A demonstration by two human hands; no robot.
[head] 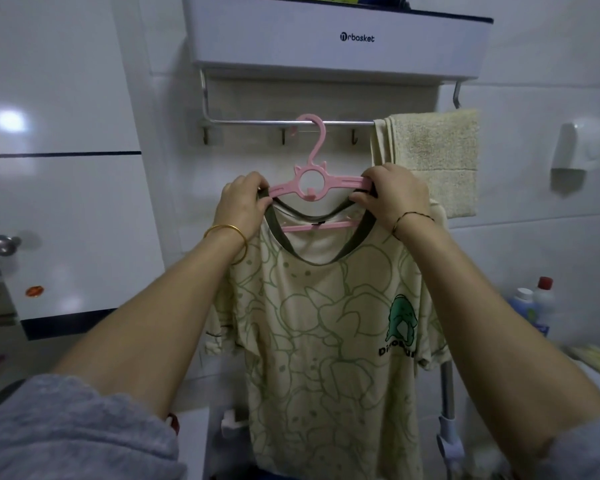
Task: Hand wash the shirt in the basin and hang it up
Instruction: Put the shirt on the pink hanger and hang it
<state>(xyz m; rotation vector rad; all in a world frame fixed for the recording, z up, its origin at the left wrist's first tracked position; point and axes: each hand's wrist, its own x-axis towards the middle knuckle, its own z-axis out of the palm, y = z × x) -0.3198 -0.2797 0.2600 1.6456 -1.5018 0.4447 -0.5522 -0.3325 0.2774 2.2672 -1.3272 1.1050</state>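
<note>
A cream shirt (326, 341) with a green outline print and a dinosaur badge hangs on a pink hanger (312, 181). The hanger's hook sits over a metal towel rail (257, 123). My left hand (243, 206) pinches the dark green collar and the hanger's left arm. My right hand (388, 195) pinches the collar at the hanger's right arm. The shirt's body drops straight down between my forearms. No basin is in view.
A beige towel (433, 161) hangs on the rail's right end. A white wall shelf (336, 39) sits above. Two bottles (534, 306) stand at the right. A white cabinet door with a knob (2, 242) is at the left.
</note>
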